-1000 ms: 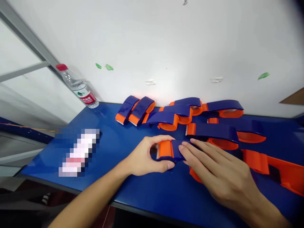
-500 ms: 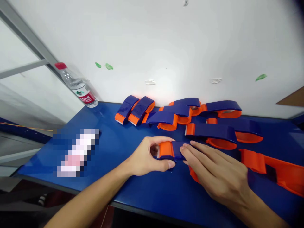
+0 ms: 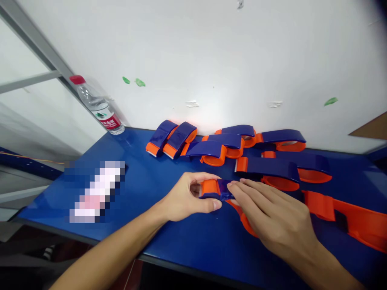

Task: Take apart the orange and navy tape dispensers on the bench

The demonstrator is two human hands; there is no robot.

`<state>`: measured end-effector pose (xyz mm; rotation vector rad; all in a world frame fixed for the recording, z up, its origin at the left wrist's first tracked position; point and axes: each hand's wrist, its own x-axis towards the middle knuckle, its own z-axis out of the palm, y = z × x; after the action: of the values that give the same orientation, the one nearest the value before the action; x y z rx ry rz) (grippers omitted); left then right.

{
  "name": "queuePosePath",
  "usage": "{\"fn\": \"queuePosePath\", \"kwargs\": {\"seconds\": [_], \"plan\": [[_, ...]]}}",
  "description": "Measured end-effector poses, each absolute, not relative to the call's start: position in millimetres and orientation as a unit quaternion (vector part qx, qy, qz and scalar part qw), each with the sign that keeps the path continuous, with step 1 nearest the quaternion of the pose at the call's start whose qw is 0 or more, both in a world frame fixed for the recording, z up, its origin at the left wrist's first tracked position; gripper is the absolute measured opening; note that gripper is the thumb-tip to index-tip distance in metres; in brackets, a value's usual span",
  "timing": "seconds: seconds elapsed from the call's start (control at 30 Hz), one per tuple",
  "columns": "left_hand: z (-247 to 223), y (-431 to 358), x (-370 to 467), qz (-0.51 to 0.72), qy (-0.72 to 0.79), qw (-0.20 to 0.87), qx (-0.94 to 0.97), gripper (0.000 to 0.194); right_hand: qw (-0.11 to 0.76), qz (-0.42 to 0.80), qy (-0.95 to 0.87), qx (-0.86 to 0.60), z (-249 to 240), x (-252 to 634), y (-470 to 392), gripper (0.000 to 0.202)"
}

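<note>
Between my hands is a blue and orange tape dispenser (image 3: 209, 187), low over the blue table. My left hand (image 3: 187, 197) is closed round its orange, toothed end, thumb on the near side and fingers on the far side. Across the blue top lies my right hand (image 3: 278, 213), closed over the dispenser's body and hiding most of it. Part of an orange ring shows below the right fingers. Just behind the hands lies another tape dispenser (image 3: 269, 167). To the right of my right hand is an orange dispenser part (image 3: 320, 204), lying on the table.
Several more tape dispensers (image 3: 205, 149) lie along the wall at the back of the table (image 3: 178, 241). A water bottle (image 3: 105, 114) with a red cap stands at the back left corner. A blurred-out object (image 3: 96, 191) lies on the left.
The dispenser's blue top looks slightly turned under my right hand, and more of the orange ring shows below it. Both hands keep their hold; the view has shifted slightly.
</note>
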<state>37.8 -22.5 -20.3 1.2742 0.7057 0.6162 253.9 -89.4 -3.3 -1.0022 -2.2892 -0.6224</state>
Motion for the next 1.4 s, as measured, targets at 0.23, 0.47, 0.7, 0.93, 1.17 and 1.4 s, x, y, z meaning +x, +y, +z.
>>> {"fn": "queuePosePath", "kwargs": {"seconds": [0.23,0.47,0.7,0.93,1.17,1.4], "plan": [[-24,-24,39,0.270,0.312,0.705,0.577,0.052,0.220,-0.241,-0.862,-0.387,9,251,-94,0.036],[-22,-25,41,0.278,0.314,0.717,0.556,0.051,0.259,-0.251,-0.862,-0.355,2,250,-93,0.023],[-20,-27,41,0.278,0.319,0.731,0.535,0.055,0.280,-0.242,-0.861,-0.349,-1,250,-94,0.022],[-21,-27,40,0.272,0.326,0.715,0.555,0.053,0.282,-0.222,-0.863,-0.357,-1,250,-94,0.022],[-21,-32,43,0.260,0.321,0.724,0.553,0.051,0.299,-0.200,-0.859,-0.363,0,257,-93,0.022],[-21,-27,39,0.252,0.314,0.716,0.570,0.057,0.282,-0.152,-0.864,-0.387,5,259,-94,0.022]]}}
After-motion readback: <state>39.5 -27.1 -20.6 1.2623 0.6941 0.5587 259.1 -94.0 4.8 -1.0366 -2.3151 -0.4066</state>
